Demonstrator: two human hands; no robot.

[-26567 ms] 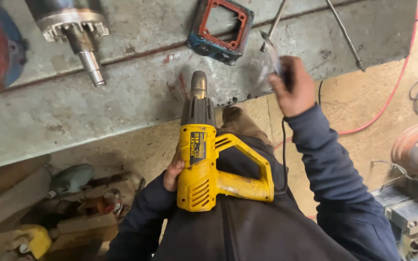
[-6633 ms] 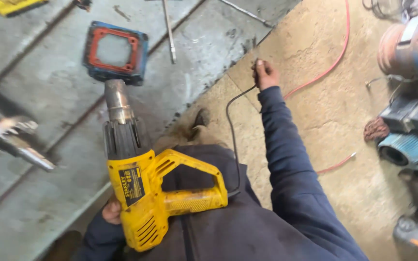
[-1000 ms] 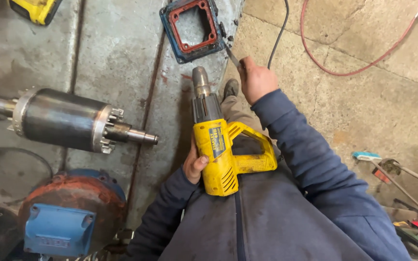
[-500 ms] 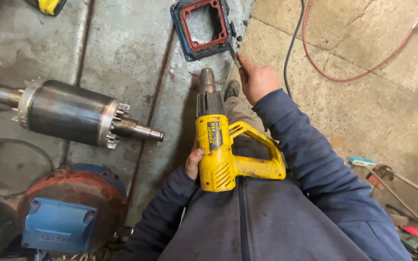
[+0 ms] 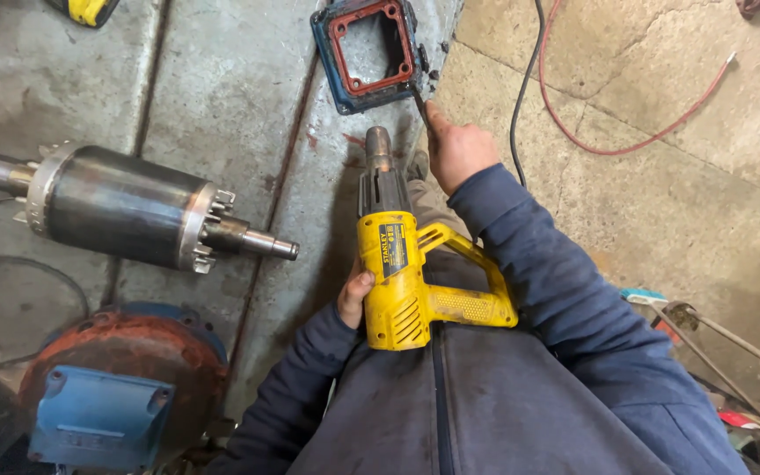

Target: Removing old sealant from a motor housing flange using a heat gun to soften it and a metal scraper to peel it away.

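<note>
My left hand [image 5: 354, 296] grips the rear body of a yellow heat gun [image 5: 402, 277], held against my chest with its metal nozzle pointing away toward the bench. My right hand [image 5: 455, 149] reaches forward and is closed on a thin dark tool [image 5: 419, 101] whose tip touches the near right edge of a blue square frame with a red gasket [image 5: 365, 51]. The frame lies flat on the grey metal bench [image 5: 239, 114].
A motor rotor with shaft [image 5: 125, 208] lies on the bench at left. A rusty red and blue motor housing [image 5: 112, 387] sits below it. A black cable [image 5: 521, 88] and a red wire [image 5: 626, 132] run over the concrete floor at right. Tools [image 5: 705, 325] lie at right.
My view has drifted so the frame and rotor sit higher and more to the left. My right hand has pushed forward, bringing the thin tool to the frame's edge. The heat gun stays in my left hand.
</note>
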